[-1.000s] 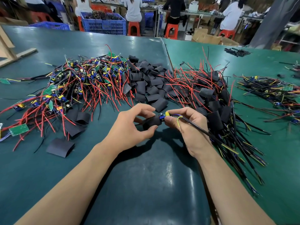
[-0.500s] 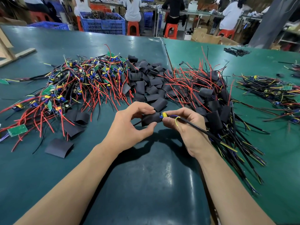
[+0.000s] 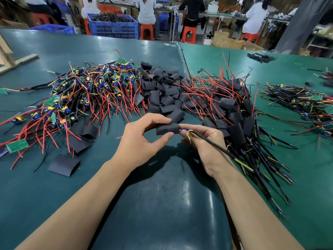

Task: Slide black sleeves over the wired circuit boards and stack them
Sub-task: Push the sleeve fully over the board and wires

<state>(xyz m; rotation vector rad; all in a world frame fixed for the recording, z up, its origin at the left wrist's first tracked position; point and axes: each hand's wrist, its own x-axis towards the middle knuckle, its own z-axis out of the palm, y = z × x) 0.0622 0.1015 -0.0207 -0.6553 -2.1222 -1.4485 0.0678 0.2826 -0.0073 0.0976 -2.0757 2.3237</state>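
My left hand pinches a black sleeve between thumb and fingers above the green table. The board inside it is hidden; only purple and yellow wires show at its right end. My right hand holds those wires and the black cable that trails off to the right. Bare boards with red wires lie heaped at the left. Loose black sleeves are piled in the middle. Sleeved boards lie stacked at the right.
Flat sleeves lie apart at the left. Another bundle of wired boards sits far right. A wooden frame stands at the left edge. Behind the table are blue crates, red stools and seated people.
The sleeve has slid further right over the board; the blue and yellow parts that showed at its end are now covered. Both hands stay in place.
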